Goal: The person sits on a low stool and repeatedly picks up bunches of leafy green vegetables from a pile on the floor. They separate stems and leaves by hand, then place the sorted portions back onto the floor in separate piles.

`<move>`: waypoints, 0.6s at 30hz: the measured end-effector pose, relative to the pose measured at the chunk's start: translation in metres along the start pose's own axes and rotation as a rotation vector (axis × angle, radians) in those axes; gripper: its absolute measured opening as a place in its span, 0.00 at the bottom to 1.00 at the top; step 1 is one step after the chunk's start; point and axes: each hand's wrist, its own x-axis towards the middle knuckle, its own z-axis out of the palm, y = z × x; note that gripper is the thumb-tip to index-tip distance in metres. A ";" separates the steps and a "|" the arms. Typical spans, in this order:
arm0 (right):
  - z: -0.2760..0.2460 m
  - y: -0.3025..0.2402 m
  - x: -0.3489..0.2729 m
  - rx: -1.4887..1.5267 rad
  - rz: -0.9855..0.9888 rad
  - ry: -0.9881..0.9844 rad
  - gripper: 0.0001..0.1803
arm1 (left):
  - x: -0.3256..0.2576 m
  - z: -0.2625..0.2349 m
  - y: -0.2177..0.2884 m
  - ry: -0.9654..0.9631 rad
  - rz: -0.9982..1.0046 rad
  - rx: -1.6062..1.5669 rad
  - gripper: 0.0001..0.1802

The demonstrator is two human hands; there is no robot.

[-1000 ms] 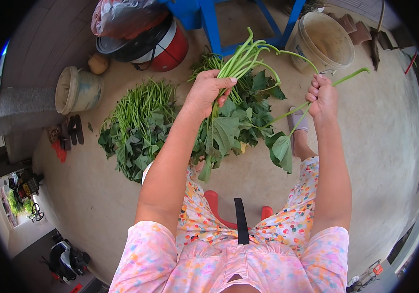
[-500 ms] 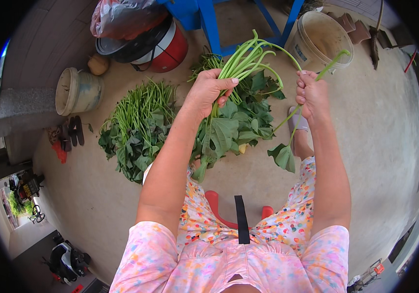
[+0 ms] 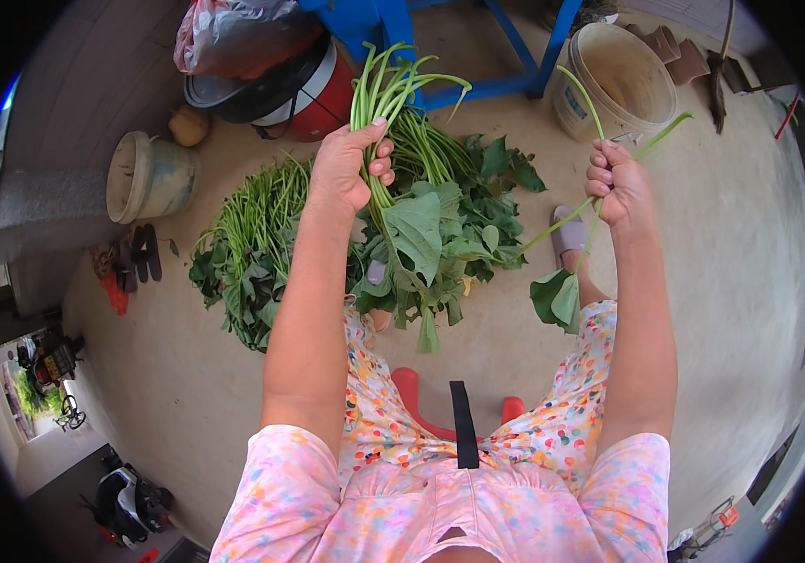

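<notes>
The left hand [image 3: 346, 169] is closed around a bunch of leafy stems [image 3: 402, 159], above the greens pile [image 3: 261, 235]; right of the pile, over open concrete, the right hand [image 3: 616, 183] pinches perhaps two stems [image 3: 576, 225]

Between my hands [image 3: 351, 169] [image 3: 620, 183] I see an open gap, with only a few thin stems [image 3: 571, 220] crossing it. Below them the heap of leafy greens [image 3: 459, 206] covers the floor ahead, and a second heap [image 3: 247, 244] blocks the left. Bare concrete floor [image 3: 731, 281] lies free to the right. A bucket [image 3: 613, 80] and blue frame [image 3: 515, 56] close off the far side.
</notes>
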 end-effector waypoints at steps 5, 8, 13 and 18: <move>-0.005 -0.005 0.004 0.085 0.143 -0.122 0.05 | 0.001 0.003 0.001 0.010 -0.025 0.034 0.07; -0.010 -0.007 0.006 0.133 0.204 -0.221 0.06 | 0.001 0.002 0.003 0.010 -0.017 0.052 0.08; -0.010 -0.007 0.001 0.177 0.240 -0.295 0.07 | -0.001 -0.004 0.000 0.046 0.014 0.081 0.08; -0.016 -0.009 0.006 0.286 0.280 -0.336 0.07 | 0.000 -0.010 0.001 0.062 -0.002 0.049 0.08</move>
